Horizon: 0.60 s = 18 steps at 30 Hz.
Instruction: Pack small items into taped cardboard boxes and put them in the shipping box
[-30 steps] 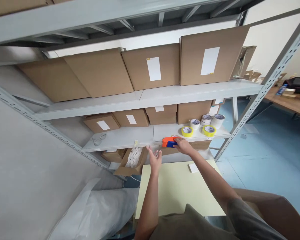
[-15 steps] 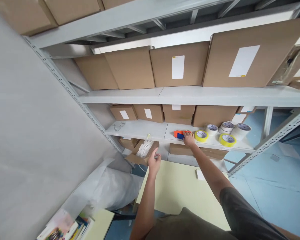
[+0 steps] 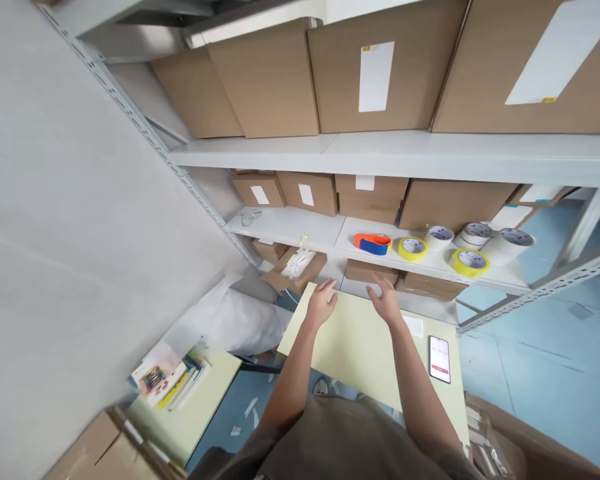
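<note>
My left hand (image 3: 323,303) is held over the far left part of the pale yellow table (image 3: 353,343), fingers apart and nothing in them. Level with it, my right hand (image 3: 384,299) is also open and empty, above the table's far edge. On the shelf beyond lies an orange and blue object (image 3: 373,244) that looks like a tape dispenser. Beside it on the right are a yellow tape roll (image 3: 413,248), a white tape roll (image 3: 439,237) and several more rolls. A phone (image 3: 439,359) with a lit screen and a white slip (image 3: 413,326) rest on the table.
Cardboard boxes (image 3: 263,90) line the metal shelves. An open carton (image 3: 315,268) with white items sits low, left of centre. A wrapped white bundle (image 3: 250,320) lies left of the table. Books (image 3: 193,383) are on a side table (image 3: 220,380).
My right hand has let go of the orange and blue object and drawn back over the table. My left hand has shifted slightly right. The view has tilted down, bringing the phone into sight.
</note>
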Each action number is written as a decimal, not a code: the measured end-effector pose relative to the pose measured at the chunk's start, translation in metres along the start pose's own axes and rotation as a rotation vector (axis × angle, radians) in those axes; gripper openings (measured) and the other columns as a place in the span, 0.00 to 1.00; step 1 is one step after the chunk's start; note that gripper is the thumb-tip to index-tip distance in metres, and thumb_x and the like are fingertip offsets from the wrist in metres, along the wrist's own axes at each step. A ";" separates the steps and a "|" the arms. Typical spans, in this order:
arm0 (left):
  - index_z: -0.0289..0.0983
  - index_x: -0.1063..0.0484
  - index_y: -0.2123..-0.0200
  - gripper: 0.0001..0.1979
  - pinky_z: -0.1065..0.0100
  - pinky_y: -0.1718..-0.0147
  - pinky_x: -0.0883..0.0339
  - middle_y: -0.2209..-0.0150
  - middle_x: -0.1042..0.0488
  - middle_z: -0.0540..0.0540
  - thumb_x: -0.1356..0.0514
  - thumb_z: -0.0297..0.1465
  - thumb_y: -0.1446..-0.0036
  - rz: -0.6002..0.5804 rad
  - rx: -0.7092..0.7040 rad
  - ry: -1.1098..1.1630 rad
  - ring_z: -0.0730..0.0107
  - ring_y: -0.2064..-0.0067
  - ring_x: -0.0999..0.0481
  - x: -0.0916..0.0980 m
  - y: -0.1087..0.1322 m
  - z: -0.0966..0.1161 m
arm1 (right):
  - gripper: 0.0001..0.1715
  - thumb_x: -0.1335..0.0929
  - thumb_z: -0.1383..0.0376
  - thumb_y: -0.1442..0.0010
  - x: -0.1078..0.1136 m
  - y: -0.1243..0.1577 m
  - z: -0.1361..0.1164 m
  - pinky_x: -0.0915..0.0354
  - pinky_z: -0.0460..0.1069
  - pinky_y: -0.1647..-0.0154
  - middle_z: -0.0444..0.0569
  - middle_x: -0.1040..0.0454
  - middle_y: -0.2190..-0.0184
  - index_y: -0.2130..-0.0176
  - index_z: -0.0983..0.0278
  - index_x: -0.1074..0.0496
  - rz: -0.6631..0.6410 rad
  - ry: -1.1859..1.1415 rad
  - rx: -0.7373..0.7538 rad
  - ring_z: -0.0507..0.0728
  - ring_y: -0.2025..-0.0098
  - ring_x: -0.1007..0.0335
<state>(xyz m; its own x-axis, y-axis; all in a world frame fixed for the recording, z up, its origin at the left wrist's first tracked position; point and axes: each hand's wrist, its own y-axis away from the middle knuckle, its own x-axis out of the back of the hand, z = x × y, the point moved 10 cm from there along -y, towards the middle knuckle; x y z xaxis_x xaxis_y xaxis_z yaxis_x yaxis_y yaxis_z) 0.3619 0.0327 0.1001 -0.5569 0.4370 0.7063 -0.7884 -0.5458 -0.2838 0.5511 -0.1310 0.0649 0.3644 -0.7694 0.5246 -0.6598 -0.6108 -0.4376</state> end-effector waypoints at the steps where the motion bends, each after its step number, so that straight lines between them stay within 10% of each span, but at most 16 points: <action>1: 0.42 0.26 0.35 0.24 0.52 0.30 0.37 0.35 0.26 0.41 0.42 0.30 0.33 -0.016 -0.002 -0.017 0.58 0.32 0.30 -0.004 0.007 -0.003 | 0.30 0.35 0.51 0.30 -0.006 0.015 0.004 0.35 0.67 0.31 0.58 0.25 0.37 0.35 0.60 0.26 -0.010 -0.027 -0.019 0.68 0.33 0.31; 9: 0.42 0.30 0.33 0.27 0.53 0.29 0.37 0.33 0.29 0.41 0.41 0.28 0.34 -0.053 0.205 -0.096 0.58 0.30 0.31 0.009 0.081 -0.068 | 0.34 0.36 0.45 0.29 -0.081 0.071 0.014 0.34 0.68 0.31 0.60 0.25 0.36 0.36 0.61 0.26 -0.183 -0.112 -0.088 0.69 0.33 0.30; 18: 0.40 0.30 0.33 0.28 0.52 0.29 0.39 0.32 0.29 0.40 0.39 0.28 0.37 0.129 0.422 -0.064 0.55 0.30 0.31 0.103 0.177 -0.145 | 0.36 0.39 0.49 0.26 -0.207 0.071 -0.100 0.41 0.66 0.26 0.56 0.34 0.28 0.27 0.60 0.36 -0.496 -0.136 0.128 0.66 0.26 0.41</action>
<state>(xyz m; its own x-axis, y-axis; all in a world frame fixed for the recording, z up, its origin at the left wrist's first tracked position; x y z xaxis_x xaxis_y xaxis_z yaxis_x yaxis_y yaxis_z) 0.1272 0.0855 0.0287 -0.6158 0.3082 0.7251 -0.5302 -0.8429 -0.0920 0.3630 0.0032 -0.0014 0.6999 -0.3941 0.5957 -0.3037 -0.9191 -0.2512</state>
